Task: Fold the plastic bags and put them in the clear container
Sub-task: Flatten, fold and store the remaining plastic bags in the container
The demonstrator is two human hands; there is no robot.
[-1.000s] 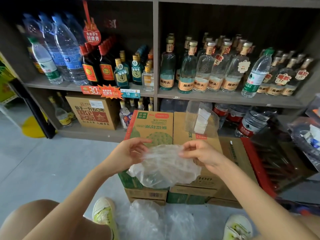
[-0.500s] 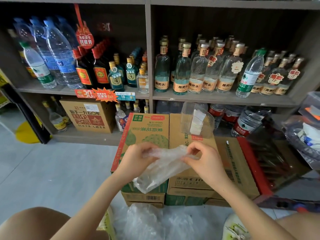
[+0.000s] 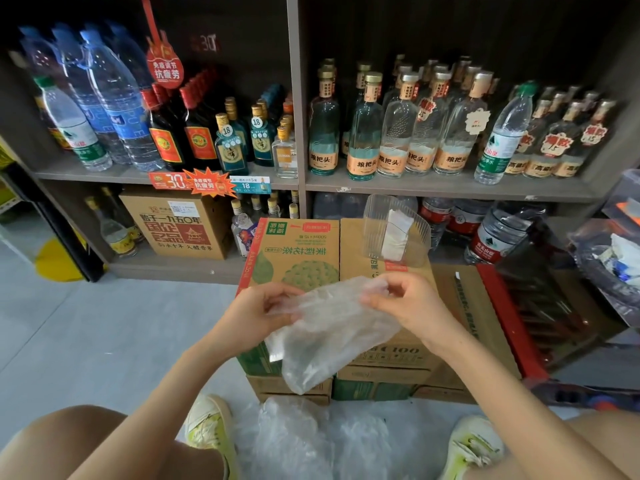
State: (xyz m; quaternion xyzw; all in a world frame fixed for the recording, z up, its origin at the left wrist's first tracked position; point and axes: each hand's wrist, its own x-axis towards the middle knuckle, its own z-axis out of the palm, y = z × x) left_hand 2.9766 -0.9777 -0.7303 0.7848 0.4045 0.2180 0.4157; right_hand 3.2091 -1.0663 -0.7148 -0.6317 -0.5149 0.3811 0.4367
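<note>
A thin clear plastic bag (image 3: 329,334) hangs in the air above the cardboard boxes, folded into a narrow strip that slants down to the left. My left hand (image 3: 258,315) pinches its upper left edge. My right hand (image 3: 403,301) pinches the upper right corner, fingers curled. The clear container (image 3: 394,230) stands on the brown box behind my hands, with folded white bags upright inside it. A heap of loose plastic bags (image 3: 311,441) lies on the floor between my two shoes.
Stacked cardboard boxes (image 3: 294,258) stand right before me. Behind them a grey shelf unit (image 3: 298,181) carries many glass and water bottles. A red crate (image 3: 509,327) sits at the right, a bagged bin (image 3: 613,258) beyond it. Grey floor spreads to the left.
The bag was spread wide between my hands, then gathered into a narrower folded strip. My hands came closer together and now have drawn slightly apart along the fold.
</note>
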